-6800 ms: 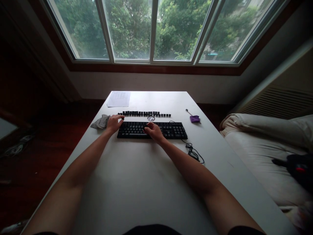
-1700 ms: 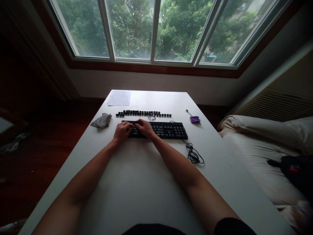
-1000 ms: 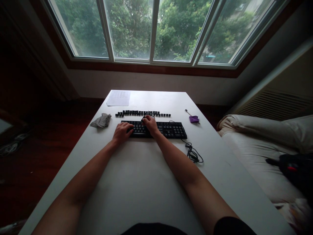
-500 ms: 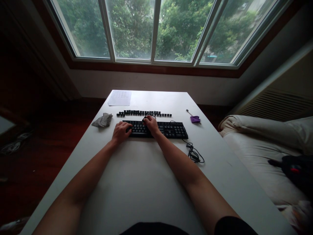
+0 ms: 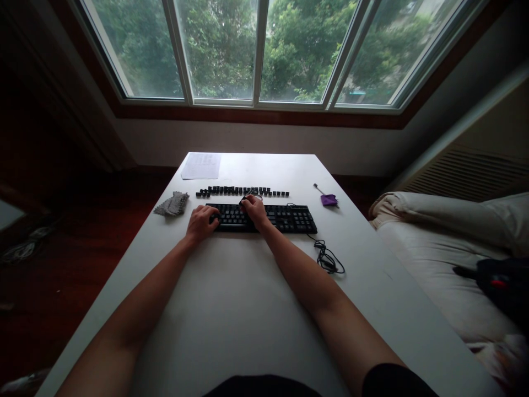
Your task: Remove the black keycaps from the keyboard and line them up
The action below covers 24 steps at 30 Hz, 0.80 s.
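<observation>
A black keyboard (image 5: pixel 289 219) lies across the white table in front of me. My left hand (image 5: pixel 201 221) grips its left end, with the thumb on the near side and the fingers at the far side. Over the keyboard's upper middle, my right hand (image 5: pixel 254 209) is closed in a pinch on a small dark tool with thin wire loops, which looks like a keycap puller (image 5: pixel 243 199). The hand partly hides it and the keys beneath. Just beyond the keyboard, loose black keycaps (image 5: pixel 231 191) stand in rows.
A grey cloth (image 5: pixel 172 204) lies to the left, and a printed paper sheet (image 5: pixel 201 166) at the far left corner. On the right are a small brush (image 5: pixel 318 188), a purple cloth (image 5: pixel 329 200) and the keyboard's coiled cable (image 5: pixel 328 260). A couch (image 5: pixel 430 259) stands beside the table (image 5: pixel 231 309).
Both hands stay in nearly the same place on and over the keyboard. The whole view has shifted very slightly; nothing was let go or taken up.
</observation>
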Motion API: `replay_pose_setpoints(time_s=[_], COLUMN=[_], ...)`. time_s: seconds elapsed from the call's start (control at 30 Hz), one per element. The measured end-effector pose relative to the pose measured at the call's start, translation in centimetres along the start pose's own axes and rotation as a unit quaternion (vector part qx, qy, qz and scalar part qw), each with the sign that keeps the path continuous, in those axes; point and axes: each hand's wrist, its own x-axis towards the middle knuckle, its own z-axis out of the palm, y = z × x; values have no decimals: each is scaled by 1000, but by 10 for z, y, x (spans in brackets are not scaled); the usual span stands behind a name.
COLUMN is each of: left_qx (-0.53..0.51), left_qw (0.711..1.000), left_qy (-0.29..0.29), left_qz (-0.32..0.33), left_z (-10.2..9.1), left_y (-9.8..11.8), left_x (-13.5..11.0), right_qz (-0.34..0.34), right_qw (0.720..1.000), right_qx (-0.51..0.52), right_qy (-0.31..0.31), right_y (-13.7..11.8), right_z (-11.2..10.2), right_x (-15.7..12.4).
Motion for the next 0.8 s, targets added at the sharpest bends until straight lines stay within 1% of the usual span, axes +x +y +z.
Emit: replay_pose_setpoints(time_s=[0.13, 0.27, 0.4, 0.53, 0.7, 0.8], left_qx=[-8, -15, -4, 13, 60, 91], left_qw=[1000, 997, 993, 994, 986, 982], left_qy=[13, 31, 22, 3, -38, -46], left_qz=[-27, -69, -120, -111, -153, -160], left_z=[-2, -2, 2, 11, 24, 30], left_y=[-6, -19, -35, -50, -63, -68], left_x=[3, 16, 37, 62, 86, 94], right_qz=[2, 16, 22, 23, 17, 13], right_qw=[1000, 1000, 1000, 1000, 1000, 1000], right_qx=[8, 6, 5, 1, 7, 8], right_qy=[2, 6, 10, 12, 9, 9], right_y=[-2, -6, -9, -10, -8, -7], right_z=[0, 0, 0, 0, -1, -1], right_x=[-2, -3, -4, -5, -5, -5])
